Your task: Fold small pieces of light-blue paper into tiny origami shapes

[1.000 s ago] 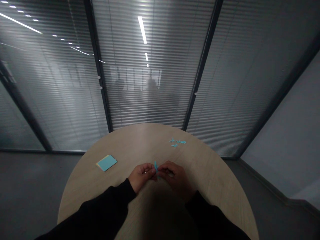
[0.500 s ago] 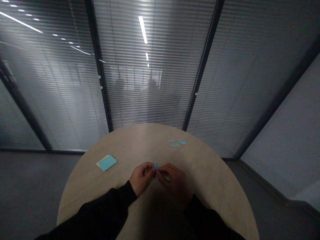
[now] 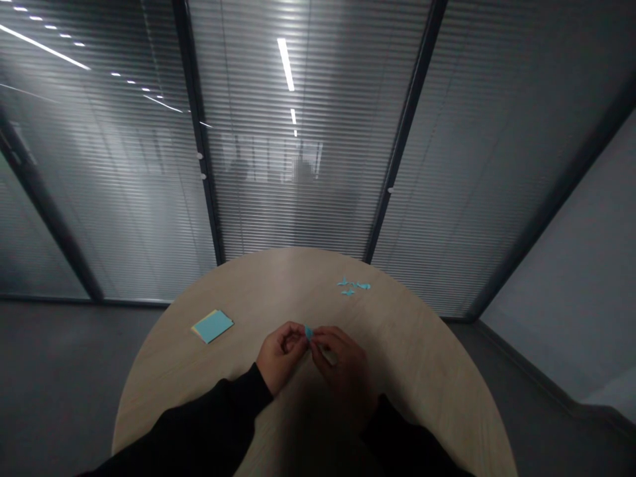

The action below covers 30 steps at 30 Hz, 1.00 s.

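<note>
Between my two hands, above the near middle of the table, is a small folded piece of blue paper (image 3: pixel 309 332). My left hand (image 3: pixel 281 352) pinches it from the left, thumb and fingers closed. My right hand (image 3: pixel 344 363) pinches it from the right with thumb and forefinger. The fingertips hide most of its shape. Farther back on the right lie several small folded blue paper pieces (image 3: pixel 348 292), close together. To the left rests a stack of square paper sheets (image 3: pixel 213 326), blue on top with a yellow edge showing beneath.
The round wooden table (image 3: pixel 268 285) stands close to a glass partition with horizontal blinds (image 3: pixel 298 218) and dark frames. A plain wall (image 3: pixel 591 298) is on the right. Grey floor (image 3: pixel 64 384) shows beside the table.
The folded blue paper has turned between my fingertips and shows a broader face. Both hands keep nearly the same place. The view has tipped up slightly.
</note>
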Available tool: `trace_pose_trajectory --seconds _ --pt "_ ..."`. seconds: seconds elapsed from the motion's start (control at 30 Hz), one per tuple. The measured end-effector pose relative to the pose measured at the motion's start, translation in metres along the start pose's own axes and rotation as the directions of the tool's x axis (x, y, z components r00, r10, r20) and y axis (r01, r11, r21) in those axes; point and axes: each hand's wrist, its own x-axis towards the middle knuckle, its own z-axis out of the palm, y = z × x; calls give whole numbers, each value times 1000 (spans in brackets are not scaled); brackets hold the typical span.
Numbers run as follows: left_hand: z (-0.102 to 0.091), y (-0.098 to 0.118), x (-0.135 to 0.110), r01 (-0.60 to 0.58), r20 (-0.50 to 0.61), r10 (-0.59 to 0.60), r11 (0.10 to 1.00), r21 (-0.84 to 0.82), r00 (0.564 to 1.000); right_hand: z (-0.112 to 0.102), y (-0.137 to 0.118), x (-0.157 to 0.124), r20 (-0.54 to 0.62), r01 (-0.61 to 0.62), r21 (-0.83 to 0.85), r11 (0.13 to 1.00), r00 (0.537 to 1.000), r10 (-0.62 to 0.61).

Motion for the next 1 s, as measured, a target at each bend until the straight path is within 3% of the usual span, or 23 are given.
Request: trace_pose_trajectory --seconds 0.4,0.67,1.0 --pt "2 -4 0 -36 -18 35 998 -57 999 6 2 -5 -56 178 -255 951 979 -198" --pt "3 -3 -1 -34 -39 33 999 -15 999 7 2 -4 -70 181 -277 944 976 -207" --pt "3 -2 -3 -57 -30 60 995 78 998 6 -2 -4 -81 39 -196 980 995 -56"
